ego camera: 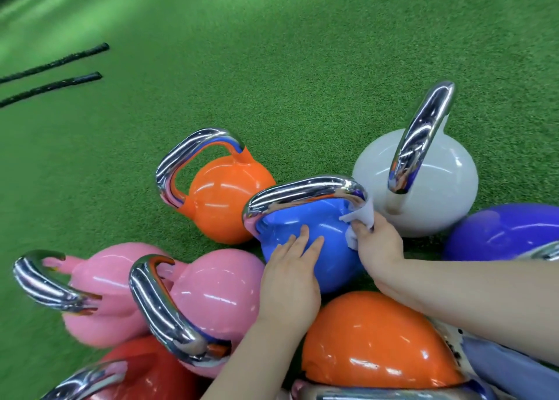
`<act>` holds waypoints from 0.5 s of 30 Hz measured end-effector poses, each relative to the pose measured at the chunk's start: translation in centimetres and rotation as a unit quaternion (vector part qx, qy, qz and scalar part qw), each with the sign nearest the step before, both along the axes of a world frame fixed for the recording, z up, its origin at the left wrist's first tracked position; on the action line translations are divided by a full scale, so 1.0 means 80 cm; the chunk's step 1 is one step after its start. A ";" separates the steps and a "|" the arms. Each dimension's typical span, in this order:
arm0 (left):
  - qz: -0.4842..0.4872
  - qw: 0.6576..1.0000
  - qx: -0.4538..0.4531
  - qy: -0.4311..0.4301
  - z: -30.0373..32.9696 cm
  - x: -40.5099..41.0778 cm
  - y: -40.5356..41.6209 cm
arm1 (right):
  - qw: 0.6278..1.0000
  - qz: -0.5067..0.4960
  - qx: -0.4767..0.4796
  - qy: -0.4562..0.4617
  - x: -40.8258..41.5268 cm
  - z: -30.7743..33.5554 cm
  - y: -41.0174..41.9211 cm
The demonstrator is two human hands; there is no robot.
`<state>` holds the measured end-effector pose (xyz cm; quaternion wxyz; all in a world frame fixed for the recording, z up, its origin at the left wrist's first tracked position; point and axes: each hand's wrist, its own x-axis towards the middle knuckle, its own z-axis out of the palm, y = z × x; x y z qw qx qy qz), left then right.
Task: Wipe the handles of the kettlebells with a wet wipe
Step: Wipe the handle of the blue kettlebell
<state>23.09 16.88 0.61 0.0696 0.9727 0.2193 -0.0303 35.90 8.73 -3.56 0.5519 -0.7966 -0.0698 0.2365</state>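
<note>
Where the cluster of kettlebells ends, green turf (302,52) runs open toward the top and left of view, broken only by two black rope ends (87,52) lying far left, well apart from the weights. Room is tight inside the cluster: bells sit close together along the near edge, several touching.

Blue kettlebell (317,248) sits mid-cluster, glossy body, polished chrome handle (302,192) arched over it, reflecting light streaks. Left hand (290,278) lies flat on the blue body, fingers straight and slightly spread, pressing. Right hand (378,245) pinches a white wet wipe (360,218) with curled fingers; wipe is bunched against the right end of the chrome handle, where it bends down to the body.

Neighbours: orange kettlebell (223,203) just behind-left of the blue one; grey kettlebell (438,188) behind-right, handle upright; purple kettlebell (499,233) at right edge, partly cut off. Two pink kettlebells (211,294) lie left of the left forearm, handles tilted toward camera. Second orange kettlebell (372,339) sits nearest, between the forearms; red kettlebell (151,369) at bottom left, partly out of frame.
</note>
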 end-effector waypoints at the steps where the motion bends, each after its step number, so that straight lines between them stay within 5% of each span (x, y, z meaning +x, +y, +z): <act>1: 0.001 1.000 -0.001 0.001 -0.001 0.000 0.001 | 1.000 0.002 -0.006 0.009 -0.001 0.002 0.000; 11: -0.027 0.999 -0.015 0.041 0.016 0.004 0.005 | 0.992 0.072 0.013 -0.108 0.020 0.028 0.004; 15: -0.056 0.987 0.006 0.148 0.040 0.012 0.015 | 0.961 0.151 -0.004 -0.233 0.029 0.065 0.000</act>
